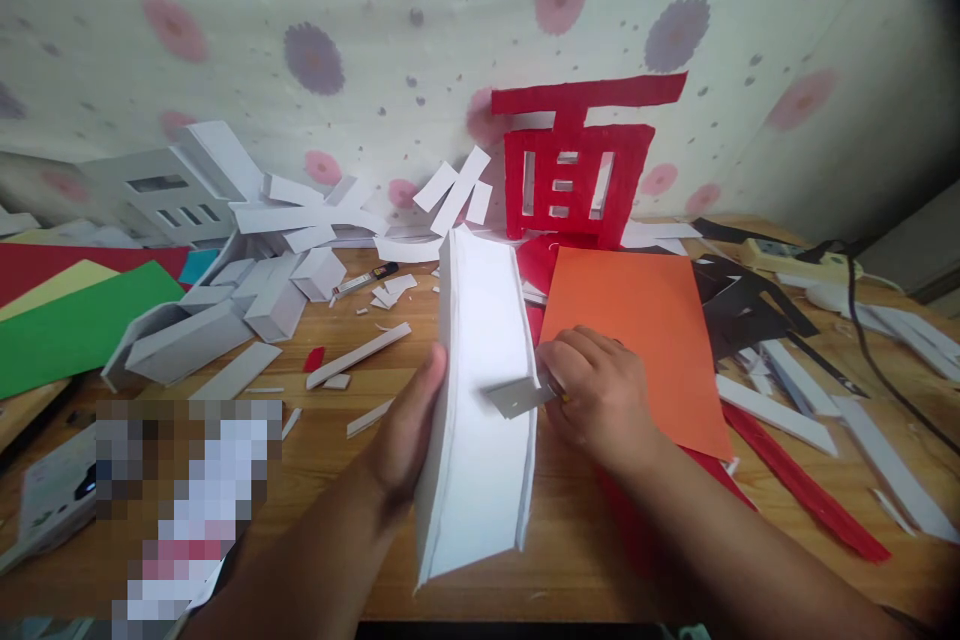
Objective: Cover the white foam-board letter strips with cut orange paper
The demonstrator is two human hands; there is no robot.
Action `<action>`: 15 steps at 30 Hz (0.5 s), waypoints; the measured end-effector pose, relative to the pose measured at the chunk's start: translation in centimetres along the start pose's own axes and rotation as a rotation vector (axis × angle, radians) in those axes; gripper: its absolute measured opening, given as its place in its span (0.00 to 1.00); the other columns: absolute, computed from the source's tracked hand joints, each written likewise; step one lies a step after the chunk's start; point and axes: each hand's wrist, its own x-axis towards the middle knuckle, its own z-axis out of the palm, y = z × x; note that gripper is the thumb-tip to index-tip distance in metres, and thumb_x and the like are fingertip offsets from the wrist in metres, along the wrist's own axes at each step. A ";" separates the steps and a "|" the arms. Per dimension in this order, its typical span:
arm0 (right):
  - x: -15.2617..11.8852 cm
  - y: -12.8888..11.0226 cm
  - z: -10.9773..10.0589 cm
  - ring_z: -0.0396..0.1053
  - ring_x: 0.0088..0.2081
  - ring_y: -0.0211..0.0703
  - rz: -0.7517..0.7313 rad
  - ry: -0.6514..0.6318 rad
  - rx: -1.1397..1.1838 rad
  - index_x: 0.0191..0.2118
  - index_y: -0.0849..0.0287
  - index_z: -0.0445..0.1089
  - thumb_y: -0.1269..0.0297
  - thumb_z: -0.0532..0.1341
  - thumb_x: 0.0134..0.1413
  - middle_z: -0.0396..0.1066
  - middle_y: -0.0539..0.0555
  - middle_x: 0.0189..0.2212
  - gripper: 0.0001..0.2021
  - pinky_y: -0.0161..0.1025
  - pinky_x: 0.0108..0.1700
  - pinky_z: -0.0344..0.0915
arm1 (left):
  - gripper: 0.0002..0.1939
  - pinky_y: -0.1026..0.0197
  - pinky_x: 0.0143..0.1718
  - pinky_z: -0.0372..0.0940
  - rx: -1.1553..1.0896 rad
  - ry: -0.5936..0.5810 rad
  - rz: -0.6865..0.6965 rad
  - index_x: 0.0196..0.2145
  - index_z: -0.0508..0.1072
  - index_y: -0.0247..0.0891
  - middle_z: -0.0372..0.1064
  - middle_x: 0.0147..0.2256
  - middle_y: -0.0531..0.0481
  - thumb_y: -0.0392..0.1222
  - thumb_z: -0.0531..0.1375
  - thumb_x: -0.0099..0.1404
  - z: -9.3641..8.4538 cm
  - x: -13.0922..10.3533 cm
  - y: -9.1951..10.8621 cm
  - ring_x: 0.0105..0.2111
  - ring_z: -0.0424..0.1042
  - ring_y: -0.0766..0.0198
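Note:
A long white box-like piece [491, 320] of board or paper stands tilted in the middle, slightly curved, with raised edges along its sides. My left hand [412, 420] grips it from the left, thumb on its side wall and the other fingers hidden behind. In my right hand [596, 385], fingers closed, is a cutter with a broad metal blade [517, 397]. The blade lies across the right edge of the white piece; its handle is mostly hidden by the fingers.
Behind stands a red cut-out character [577, 160]. Orange paper [630, 320] lies right of centre, near black scraps [742, 300] and a power strip [795, 258]. White box pieces [277, 295], a utility knife [364, 280] and green paper [90, 320] are at the left.

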 end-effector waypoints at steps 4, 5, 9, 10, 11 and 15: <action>-0.2 0.9 0.4 0.57 0.24 0.39 0.053 -0.002 -0.012 0.25 0.58 0.65 0.77 0.52 0.47 0.64 0.50 0.20 0.09 0.36 0.25 0.47 | 0.33 0.52 0.44 0.68 -0.042 0.038 -0.013 0.53 0.72 0.35 0.77 0.37 0.40 0.64 0.54 0.62 -0.4 -1.3 -0.4 0.43 0.75 0.47; -0.3 1.1 0.5 0.58 0.24 0.39 0.067 -0.007 -0.014 0.26 0.58 0.66 0.76 0.53 0.49 0.65 0.51 0.20 0.08 0.35 0.26 0.48 | 0.32 0.52 0.44 0.68 -0.053 0.053 0.009 0.54 0.71 0.37 0.77 0.38 0.40 0.62 0.54 0.62 -0.7 -2.3 -0.4 0.44 0.74 0.47; -0.4 1.5 0.7 0.60 0.25 0.40 0.082 -0.026 -0.028 0.26 0.59 0.67 0.74 0.54 0.51 0.66 0.52 0.21 0.08 0.35 0.26 0.49 | 0.30 0.55 0.48 0.66 -0.081 0.174 0.144 0.63 0.61 0.45 0.75 0.47 0.45 0.55 0.50 0.66 -2.2 -7.3 -0.2 0.55 0.68 0.50; -0.4 1.6 0.8 0.61 0.25 0.40 0.080 -0.028 -0.028 0.27 0.59 0.68 0.74 0.54 0.52 0.67 0.52 0.21 0.08 0.35 0.26 0.49 | 0.31 0.56 0.47 0.67 -0.083 0.182 0.156 0.64 0.58 0.46 0.74 0.48 0.46 0.55 0.49 0.66 -2.6 -8.4 -0.3 0.56 0.67 0.51; -0.4 1.9 1.0 0.61 0.25 0.40 0.092 -0.024 -0.037 0.27 0.59 0.68 0.74 0.54 0.53 0.67 0.52 0.21 0.09 0.35 0.26 0.49 | 0.31 0.56 0.46 0.67 -0.089 0.190 0.165 0.65 0.56 0.47 0.74 0.49 0.47 0.55 0.47 0.66 -2.8 -9.3 -0.5 0.56 0.66 0.51; -0.6 4.2 1.7 0.59 0.22 0.37 0.299 -0.025 -0.138 0.23 0.59 0.66 0.66 0.55 0.59 0.66 0.51 0.20 0.13 0.34 0.23 0.44 | 0.33 0.50 0.42 0.68 -0.085 0.137 0.163 0.66 0.51 0.54 0.74 0.50 0.51 0.60 0.44 0.65 -2.6 -10.1 -1.6 0.55 0.68 0.46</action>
